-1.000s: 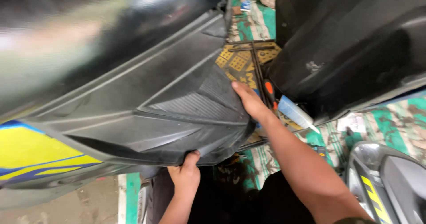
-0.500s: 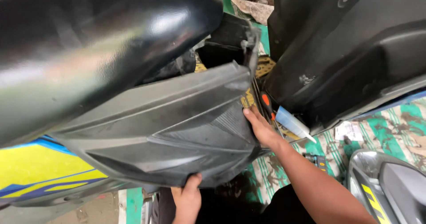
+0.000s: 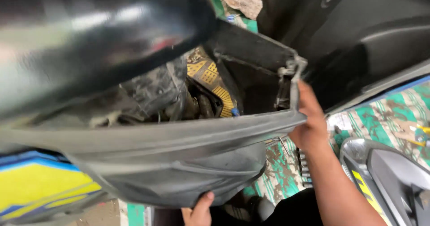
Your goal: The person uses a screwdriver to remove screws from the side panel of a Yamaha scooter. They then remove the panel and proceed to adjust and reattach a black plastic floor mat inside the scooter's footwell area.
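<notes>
The person tips up a big grey plastic panel (image 3: 179,163), its long upper edge running straight across the middle of the view. The right hand (image 3: 309,123) grips the panel's right corner, fingers curled round the rim beside a grey clip (image 3: 293,71). The left hand (image 3: 199,210) pinches the bottom edge, thumb on the face; its other fingers are hidden behind. There is little free room: a glossy black cover (image 3: 98,42) crowds in from above, blurred. Behind the panel sit dirty engine parts (image 3: 156,96), probably hoses too. A yellow and blue sticker (image 3: 40,185) shows at lower left; green patterned matting (image 3: 385,114) lies at right.
</notes>
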